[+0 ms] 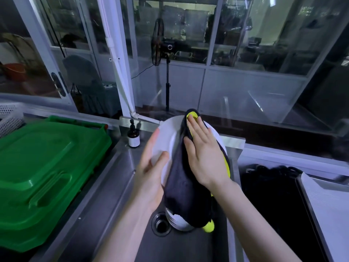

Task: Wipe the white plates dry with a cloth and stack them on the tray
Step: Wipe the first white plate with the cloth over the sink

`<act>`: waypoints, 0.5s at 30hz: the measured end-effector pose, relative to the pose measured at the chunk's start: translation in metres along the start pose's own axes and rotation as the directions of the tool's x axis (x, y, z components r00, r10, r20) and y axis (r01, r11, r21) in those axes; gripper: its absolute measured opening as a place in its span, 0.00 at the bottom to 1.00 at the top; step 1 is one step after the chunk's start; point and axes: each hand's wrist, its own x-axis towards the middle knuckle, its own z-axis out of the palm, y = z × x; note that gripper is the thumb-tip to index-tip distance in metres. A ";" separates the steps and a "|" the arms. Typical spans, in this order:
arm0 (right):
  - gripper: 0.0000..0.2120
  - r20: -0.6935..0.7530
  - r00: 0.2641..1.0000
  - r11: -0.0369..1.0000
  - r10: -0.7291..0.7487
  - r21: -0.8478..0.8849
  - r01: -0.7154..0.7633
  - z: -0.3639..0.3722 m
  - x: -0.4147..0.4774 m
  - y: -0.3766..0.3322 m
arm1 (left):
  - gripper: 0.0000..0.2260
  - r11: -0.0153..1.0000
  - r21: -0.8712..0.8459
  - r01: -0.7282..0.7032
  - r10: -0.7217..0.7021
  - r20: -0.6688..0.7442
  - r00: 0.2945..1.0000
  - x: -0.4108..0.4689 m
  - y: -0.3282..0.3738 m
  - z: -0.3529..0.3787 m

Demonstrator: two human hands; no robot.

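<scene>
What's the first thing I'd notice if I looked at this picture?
Right in the middle, the left hand holds a white plate tilted over the metal sink, while the right hand presses a black and yellow cloth flat against it. On the left, a big bright green plastic lid lies beside the sink.

The plate (pixel 166 140) is plain white. The cloth (pixel 181 184) over it is black on one face and bright yellow-green on the other, which shows at its 12 and 5 o'clock ends. At 9 o'clock lies a solid green bin lid (pixel 47 167). At the plate's 10 o'clock, the bottle (pixel 133 136) is dark brown with a white label. At 6 o'clock the sink (pixel 181 246) is dull grey.
</scene>
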 end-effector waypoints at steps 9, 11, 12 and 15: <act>0.23 0.054 0.990 0.990 -0.134 -0.047 0.137 -0.003 0.004 0.008 | 0.24 0.997 -0.065 0.042 -0.041 0.025 0.999 0.001 -0.003 -0.005; 0.23 -0.024 1.000 1.000 0.013 0.014 -0.013 -0.006 -0.007 0.024 | 0.24 0.999 0.036 0.021 -0.020 -0.047 0.999 0.002 0.000 -0.009; 0.23 -0.048 0.995 0.993 0.088 0.081 -0.084 -0.006 -0.018 0.029 | 0.24 0.999 0.048 0.015 -0.012 -0.055 0.998 0.002 0.003 -0.012; 0.25 -0.103 0.993 0.991 0.059 0.122 -0.046 0.001 -0.061 0.028 | 0.25 1.000 -0.022 0.007 -0.008 -0.037 0.999 0.007 0.010 -0.017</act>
